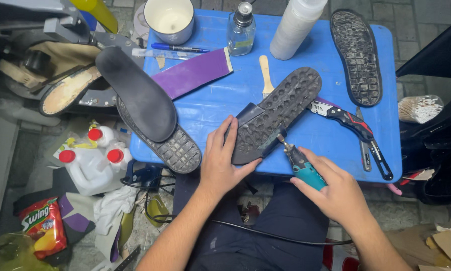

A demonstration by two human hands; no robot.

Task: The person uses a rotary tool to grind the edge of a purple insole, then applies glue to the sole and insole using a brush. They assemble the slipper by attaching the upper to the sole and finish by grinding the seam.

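Left hand (220,161) pins shoe sole (275,114) to bench (210,108); right hand (338,193) grips teal rotary tool (301,164).
Tool bit at sole's near edge, contact unclear; sole's long axis points away and right, heel end under left palm.

Position: one head-worn camera, above the seated person's lap.
Facing: steeply down, slightly forward toward 12 o'clock, onto the blue table (336,145).
Nearness: close; forearms enter from 6 o'clock.
Edges: floor clutter at 9 o'clock, dark objects at 3 o'clock, probably cropped.
Shared view: none, single camera.
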